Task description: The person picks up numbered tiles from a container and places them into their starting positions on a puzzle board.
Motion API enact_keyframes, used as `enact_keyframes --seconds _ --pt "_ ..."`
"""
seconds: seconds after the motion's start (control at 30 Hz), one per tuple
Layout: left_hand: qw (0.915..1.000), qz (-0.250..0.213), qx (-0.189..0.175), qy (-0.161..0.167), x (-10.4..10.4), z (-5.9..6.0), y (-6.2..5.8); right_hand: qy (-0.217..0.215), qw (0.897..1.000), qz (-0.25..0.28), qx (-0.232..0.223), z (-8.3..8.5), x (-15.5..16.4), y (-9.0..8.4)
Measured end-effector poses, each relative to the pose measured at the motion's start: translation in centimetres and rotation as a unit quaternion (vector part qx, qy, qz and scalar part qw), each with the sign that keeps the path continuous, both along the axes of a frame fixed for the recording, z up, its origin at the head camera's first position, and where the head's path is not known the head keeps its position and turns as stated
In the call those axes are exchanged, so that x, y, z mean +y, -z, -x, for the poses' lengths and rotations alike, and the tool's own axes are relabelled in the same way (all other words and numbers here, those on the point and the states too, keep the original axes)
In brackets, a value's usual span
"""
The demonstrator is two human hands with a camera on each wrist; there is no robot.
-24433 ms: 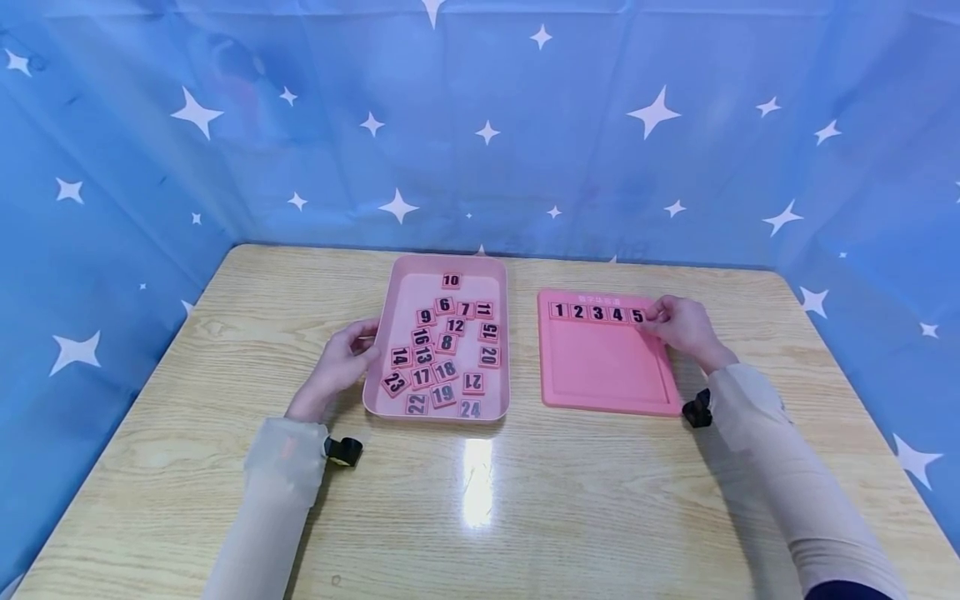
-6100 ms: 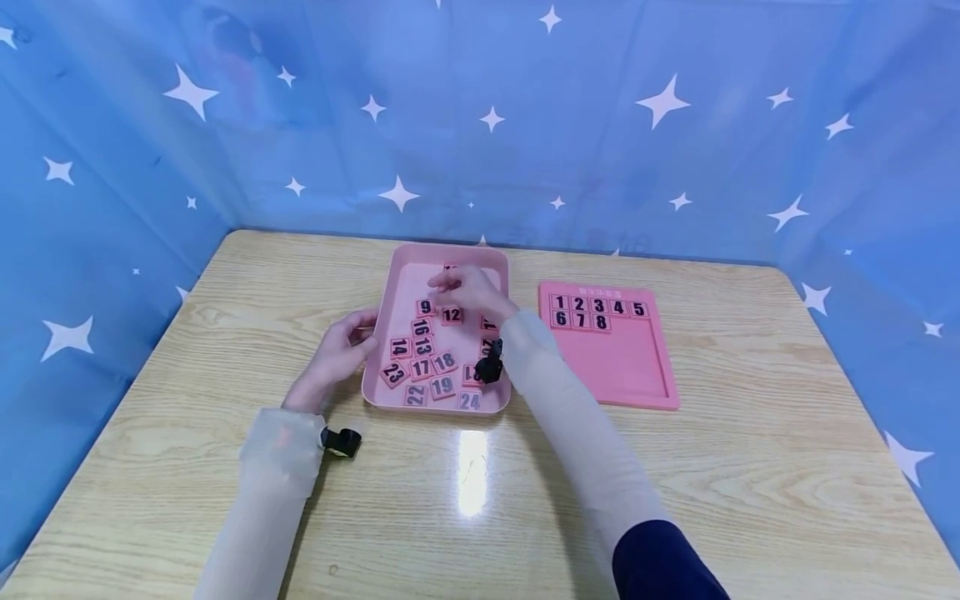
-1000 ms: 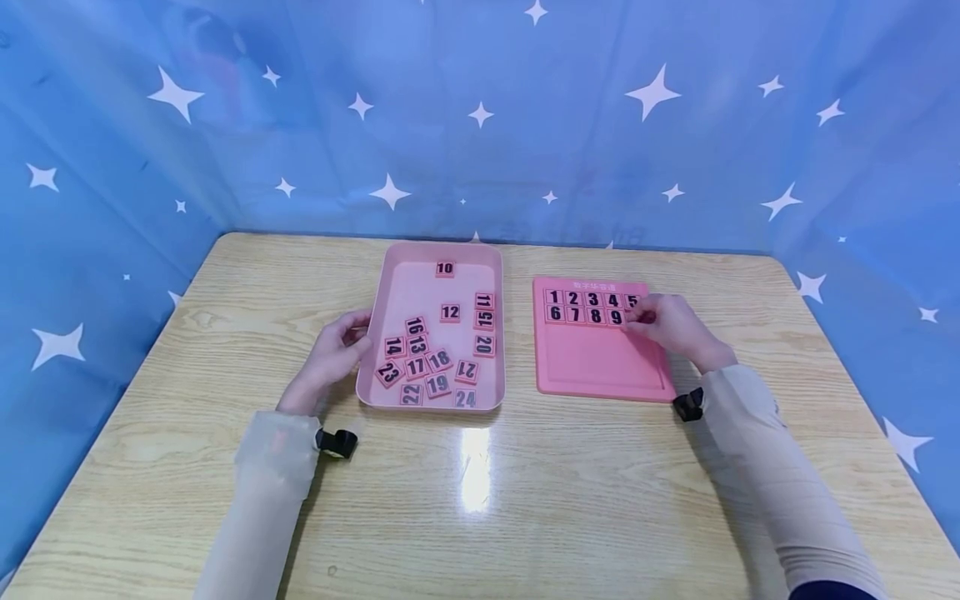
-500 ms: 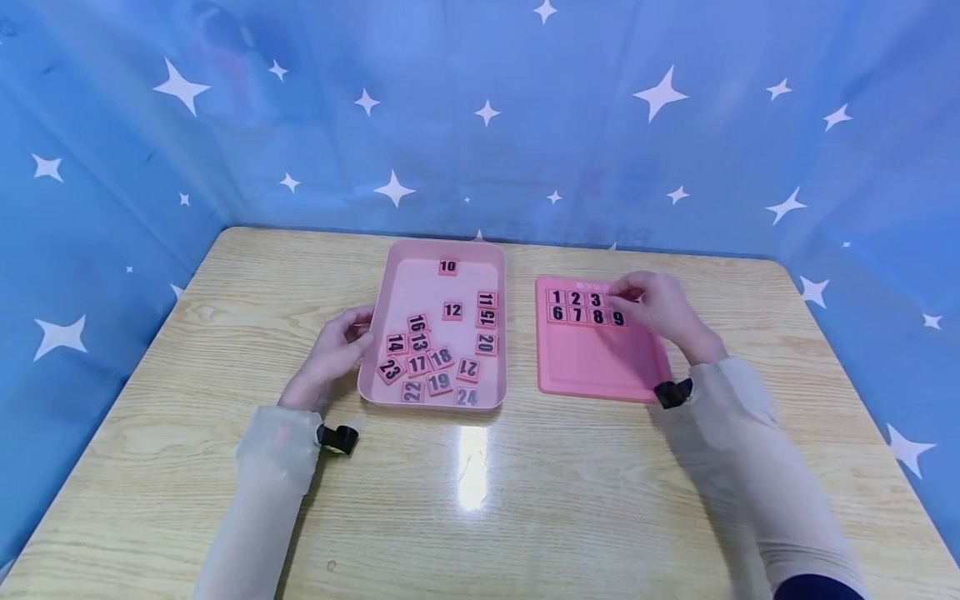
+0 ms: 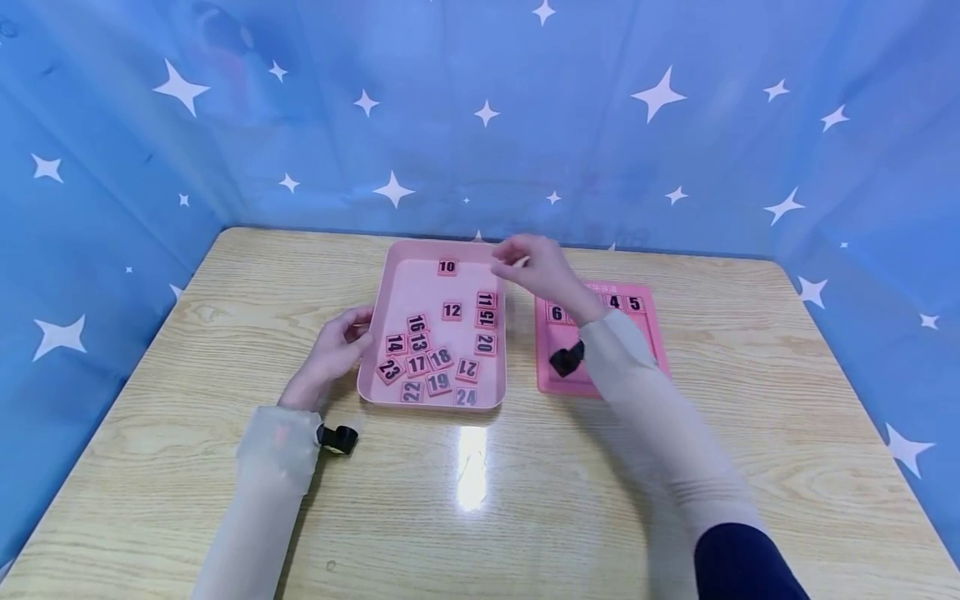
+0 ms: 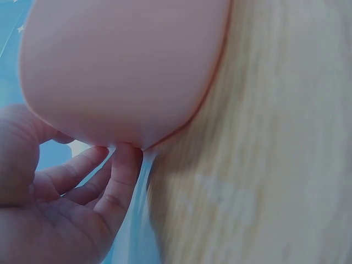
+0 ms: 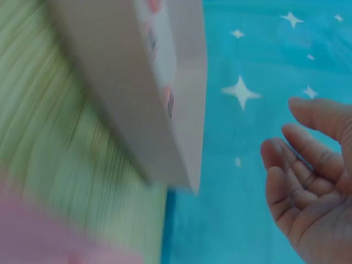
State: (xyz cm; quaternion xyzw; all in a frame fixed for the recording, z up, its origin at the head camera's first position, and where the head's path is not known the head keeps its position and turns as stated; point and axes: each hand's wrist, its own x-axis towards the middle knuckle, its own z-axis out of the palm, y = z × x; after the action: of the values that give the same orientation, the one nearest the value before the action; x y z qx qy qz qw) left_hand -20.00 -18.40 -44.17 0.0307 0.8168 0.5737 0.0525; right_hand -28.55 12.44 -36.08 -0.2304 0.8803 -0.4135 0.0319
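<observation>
The head view looks forward and down over the whole pale wooden tabletop (image 5: 480, 500) from its near edge. Each wrist view sits very close and low, sharing with it the shallow pink plastic tray (image 5: 375, 367) (image 6: 121, 66) (image 7: 126, 99): the left wrist view faces the tray's outer wall, the right wrist view looks along it toward the blue star-printed backdrop (image 7: 264, 66).

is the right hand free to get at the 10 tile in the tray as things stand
Probably yes. The right hand hovers empty over the tray's far right corner, close beside the 10 tile. That tile lies alone with nothing on top, and the left hand rests on the tray's left rim, clear of it.
</observation>
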Motion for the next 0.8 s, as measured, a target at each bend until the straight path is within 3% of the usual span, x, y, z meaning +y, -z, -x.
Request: enact_keyframes --seconds 0.2,0.33,0.47,0.57,0.67,0.8 --pt "1.0 -0.001 -0.001 0.004 0.0 -0.1 -0.1 0.054 0.984 0.098 -0.141 1.8 -4.3 0.7" --pt "0.9999 -0.007 -0.01 -0.002 -0.1 0.0 -0.2 0.097 0.972 0.114 -0.18 3.0 -6.4 1.6" --pt "0.9998 -0.008 -0.016 -0.005 0.1 0.0 -0.3 0.154 0.954 0.117 -0.227 3.8 -7.7 3.1" --pt "0.9997 -0.01 -0.022 -0.007 0.1 -0.1 -0.3 0.189 0.949 0.094 -0.236 4.0 -8.4 4.0" --pt "0.9994 -0.013 -0.032 -0.011 0.1 -0.1 -0.4 0.213 0.949 0.077 -0.217 4.0 -8.9 4.6" --pt "0.9994 -0.011 -0.03 -0.011 0.1 -0.1 -0.5 0.24 0.946 0.088 -0.201 4.0 -9.4 5.2"
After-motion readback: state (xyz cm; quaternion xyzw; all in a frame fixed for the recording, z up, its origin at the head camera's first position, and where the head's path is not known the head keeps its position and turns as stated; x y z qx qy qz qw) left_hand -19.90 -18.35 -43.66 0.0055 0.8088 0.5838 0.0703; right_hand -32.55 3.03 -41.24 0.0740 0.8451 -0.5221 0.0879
